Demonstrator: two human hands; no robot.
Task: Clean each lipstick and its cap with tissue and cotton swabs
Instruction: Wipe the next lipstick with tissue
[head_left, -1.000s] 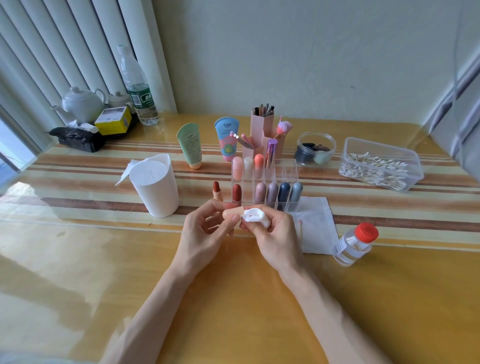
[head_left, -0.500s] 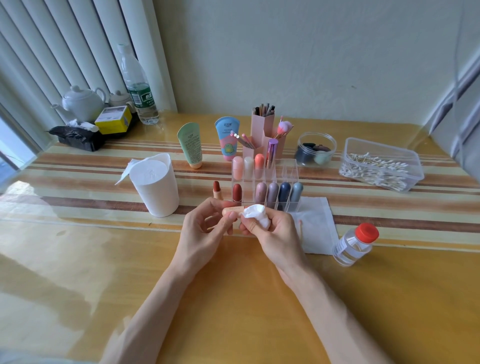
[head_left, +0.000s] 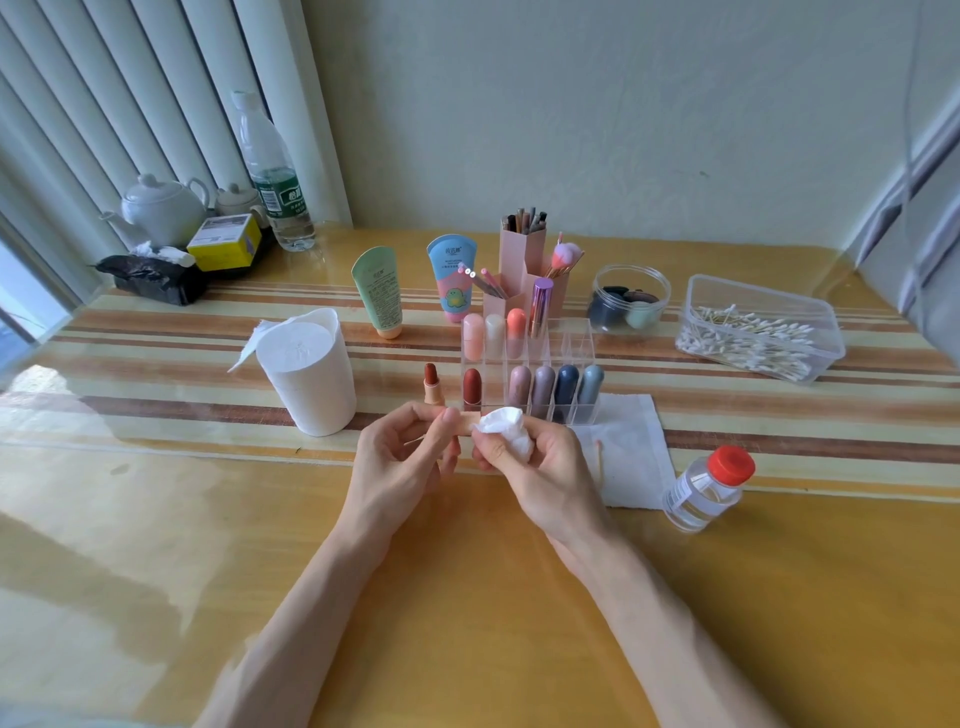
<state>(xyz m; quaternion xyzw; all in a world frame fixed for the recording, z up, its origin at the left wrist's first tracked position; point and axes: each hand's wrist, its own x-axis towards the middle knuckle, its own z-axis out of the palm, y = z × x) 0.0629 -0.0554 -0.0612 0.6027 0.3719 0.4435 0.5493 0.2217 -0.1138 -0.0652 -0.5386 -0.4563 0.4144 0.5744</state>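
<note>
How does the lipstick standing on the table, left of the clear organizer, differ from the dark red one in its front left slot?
The lipstick on the table stands outside the clear organizer; the dark red lipstick sits in a compartment. The lipstick on the table is uncapped, a red bullet above a peach base; the dark red lipstick shows a smooth rounded top, seemingly a cap. Both stand upright, side by side.

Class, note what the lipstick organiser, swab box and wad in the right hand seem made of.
Lipstick organiser: clear glossy rigid plastic, likely acrylic; lipsticks show through. Swab box: cloudy translucent plastic; swabs visible. Wad in right hand: matte white tissue, crumpled.
</note>
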